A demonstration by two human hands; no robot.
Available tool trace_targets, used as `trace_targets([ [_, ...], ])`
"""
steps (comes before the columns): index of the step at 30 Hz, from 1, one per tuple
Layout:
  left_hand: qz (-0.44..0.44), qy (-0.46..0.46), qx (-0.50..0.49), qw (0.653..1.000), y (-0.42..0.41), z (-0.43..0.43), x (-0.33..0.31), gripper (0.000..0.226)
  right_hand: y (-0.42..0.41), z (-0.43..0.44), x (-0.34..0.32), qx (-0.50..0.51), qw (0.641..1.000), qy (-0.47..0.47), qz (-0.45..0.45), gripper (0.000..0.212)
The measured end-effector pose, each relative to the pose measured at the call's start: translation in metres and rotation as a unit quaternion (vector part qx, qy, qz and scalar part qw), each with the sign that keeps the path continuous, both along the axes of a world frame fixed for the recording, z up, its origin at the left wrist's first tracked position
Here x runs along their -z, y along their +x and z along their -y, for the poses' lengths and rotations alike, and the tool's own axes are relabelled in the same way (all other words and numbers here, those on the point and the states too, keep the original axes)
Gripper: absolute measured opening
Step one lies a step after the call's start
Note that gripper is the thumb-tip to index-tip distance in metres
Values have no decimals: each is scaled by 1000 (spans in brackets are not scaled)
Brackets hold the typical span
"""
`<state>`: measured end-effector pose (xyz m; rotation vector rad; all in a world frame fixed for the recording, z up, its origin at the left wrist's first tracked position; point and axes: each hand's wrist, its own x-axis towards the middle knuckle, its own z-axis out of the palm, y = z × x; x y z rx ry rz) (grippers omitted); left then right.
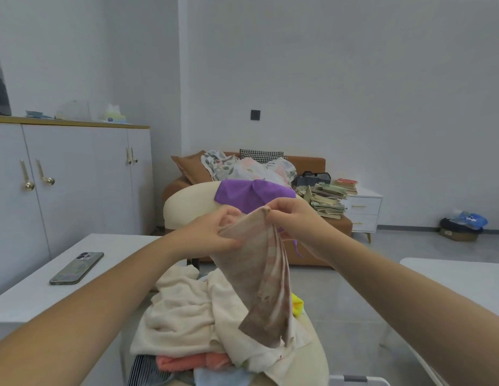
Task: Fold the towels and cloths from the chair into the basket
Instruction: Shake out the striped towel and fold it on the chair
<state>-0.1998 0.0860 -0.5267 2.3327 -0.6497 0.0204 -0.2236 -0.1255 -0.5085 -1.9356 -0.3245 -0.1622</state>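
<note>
I hold a thin beige-brown striped cloth (259, 282) up in the air, hanging down from both hands. My left hand (215, 232) pinches its upper left edge and my right hand (293, 218) pinches the top corner beside it. Below the cloth, a cream chair (315, 355) carries a pile: a cream towel (184, 310), a pink towel (192, 362), a light blue cloth (220, 378) and a yellow cloth (297, 305). A purple cloth (251, 195) lies over the back of a second cream chair (187, 201) behind. A white basket rim (357, 380) shows at the bottom edge.
A white table (48, 285) on the left holds a phone (77, 268). Another white table (460, 277) stands on the right. Behind are a brown sofa (306, 160) with bedding, stacked books (329, 200), a white nightstand (365, 210) and a white cabinet (75, 176).
</note>
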Motion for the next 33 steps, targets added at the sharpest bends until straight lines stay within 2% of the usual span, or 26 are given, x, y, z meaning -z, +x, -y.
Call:
trace_targets([
  [2, -17, 52, -3, 999, 2, -8, 3, 19, -1, 3, -5, 15, 1000, -16, 11, 12],
  [4, -8, 62, -13, 998, 6, -15, 3, 26, 1, 7, -7, 60, 995, -72, 46, 11],
  [6, 3, 38, -37, 999, 7, -19, -1, 22, 3, 14, -7, 80, 989, -119, 42, 7],
  [10, 4, -62, -69, 996, 5, -18, -13, 14, 7, 20, -3, 83, 984, -152, -30, 4],
  [13, -15, -162, -81, 983, 0, -13, -15, 9, 8, 17, -2, 108, 990, -81, -44, 12],
  [16, -49, -228, -90, 968, -5, -10, -14, 14, 5, 15, -2, 105, 994, -28, -30, 16],
  [20, -58, -260, -110, 958, -2, -10, -15, 24, 7, 17, -5, 80, 996, 29, -33, 10],
  [23, -66, -270, -119, 953, 11, -9, -5, 22, 22, 19, 5, 77, 991, 78, -75, 12],
  [29, -150, -275, -179, 933, 66, 5, 63, 23, 88, 18, 98, 120, 959, 148, -210, 13],
  [31, -194, -278, -211, 917, 87, 10, 102, 26, 109, 16, 138, 152, 937, 172, -263, 11],
  [33, -257, -299, -243, 886, 100, 12, 145, 31, 122, 13, 177, 173, 908, 209, -319, 11],
])
